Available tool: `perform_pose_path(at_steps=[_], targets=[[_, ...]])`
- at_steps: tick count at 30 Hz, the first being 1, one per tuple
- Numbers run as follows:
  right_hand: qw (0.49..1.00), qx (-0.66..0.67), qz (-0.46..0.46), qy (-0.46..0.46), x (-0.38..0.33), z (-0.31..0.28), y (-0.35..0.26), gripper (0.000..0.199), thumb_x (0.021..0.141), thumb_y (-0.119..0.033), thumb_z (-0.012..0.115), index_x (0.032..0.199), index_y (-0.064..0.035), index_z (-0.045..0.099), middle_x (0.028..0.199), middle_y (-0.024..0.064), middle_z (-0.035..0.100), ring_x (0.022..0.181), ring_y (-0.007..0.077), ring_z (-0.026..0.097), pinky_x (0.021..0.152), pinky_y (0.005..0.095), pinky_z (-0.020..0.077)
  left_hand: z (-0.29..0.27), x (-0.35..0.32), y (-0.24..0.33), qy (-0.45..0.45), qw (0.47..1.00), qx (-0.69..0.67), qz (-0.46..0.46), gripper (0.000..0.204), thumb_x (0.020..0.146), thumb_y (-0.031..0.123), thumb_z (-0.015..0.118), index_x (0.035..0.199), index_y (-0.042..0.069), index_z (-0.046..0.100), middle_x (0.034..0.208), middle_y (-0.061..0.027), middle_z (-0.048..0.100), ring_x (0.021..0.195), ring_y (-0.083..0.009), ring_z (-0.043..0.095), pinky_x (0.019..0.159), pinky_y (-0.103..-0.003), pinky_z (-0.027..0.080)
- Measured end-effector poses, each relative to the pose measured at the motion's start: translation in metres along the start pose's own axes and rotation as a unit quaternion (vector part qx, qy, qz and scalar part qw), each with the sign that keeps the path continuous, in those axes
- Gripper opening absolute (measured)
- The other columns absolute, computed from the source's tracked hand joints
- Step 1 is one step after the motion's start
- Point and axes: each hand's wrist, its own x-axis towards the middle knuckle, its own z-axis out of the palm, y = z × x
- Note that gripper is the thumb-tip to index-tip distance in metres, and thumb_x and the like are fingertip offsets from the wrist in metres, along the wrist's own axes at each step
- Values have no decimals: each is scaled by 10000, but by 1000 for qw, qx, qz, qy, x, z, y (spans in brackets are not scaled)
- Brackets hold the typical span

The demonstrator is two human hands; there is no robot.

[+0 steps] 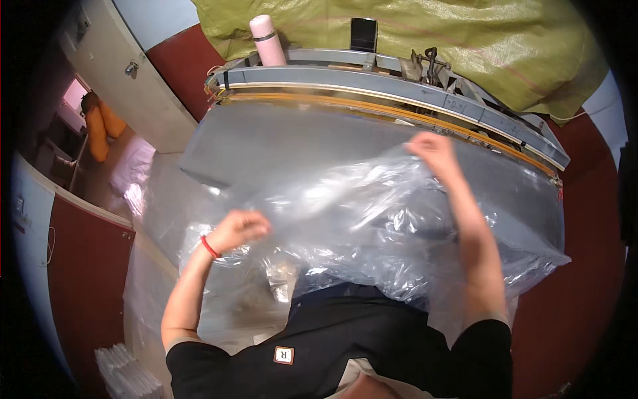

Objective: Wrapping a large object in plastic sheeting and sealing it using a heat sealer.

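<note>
A large clear plastic sheet (392, 219) lies loose and wrinkled over a grey work surface (266, 133) and hangs down at my front. My right hand (432, 151) is raised over the far right part of the surface, fingertips pinched on the sheet's edge. My left hand (240, 230), with a red band at the wrist, is held lower and nearer, over the sheet's left part. Its fingers are curled together and blurred; what they hold, if anything, I cannot make out. Along the far side of the surface runs a long metal bar (399, 93) with an orange strip.
A pink bottle (267, 43) and a dark phone (363, 34) stand behind the bar, against a yellow-green cover (465, 50). Metal clamp parts (432, 66) sit at the back right. A stack of folded clear plastic (126, 372) lies low at the left, below an open door (126, 73).
</note>
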Motion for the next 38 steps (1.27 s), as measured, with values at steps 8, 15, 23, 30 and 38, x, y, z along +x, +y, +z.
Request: perform_pose_path(at_steps=[8,15,23,30,38], targets=[[819,-309,147,461,-245,-340,74,205,746,-188,619,870,-25,638,799,33,614,733,102,541,694,229,421,74,3,-86,-184,974,131,-23,173,782,165,511,909,60,561,806,-107,603,743,-219,577,675,-326,447],[763,-241,182,571,-403,-461,103,232,738,-216,648,831,-3,634,769,31,609,709,103,534,676,234,428,-110,1,-142,-87,862,410,-284,274,619,139,573,876,57,618,828,-169,603,789,-320,580,701,-375,466],[663,-291,296,623,-298,-400,111,276,670,-284,655,775,-29,650,709,78,626,655,143,558,648,294,442,-252,91,-11,778,531,335,-28,358,756,335,590,916,15,595,891,-167,595,794,-317,568,707,-361,443],[576,-409,427,565,-297,-408,136,251,689,-306,603,838,-110,649,856,141,615,825,275,591,706,372,453,-225,174,-203,373,864,334,-50,483,865,325,419,1201,-22,398,1268,-190,360,1184,-268,339,981,-314,246],[465,-487,514,531,-261,-371,102,303,752,-337,483,938,-127,599,966,163,585,925,311,559,762,418,456,-238,204,-179,419,806,270,-319,640,794,470,483,1191,-27,409,1163,-180,480,1072,-276,470,919,-333,343]])
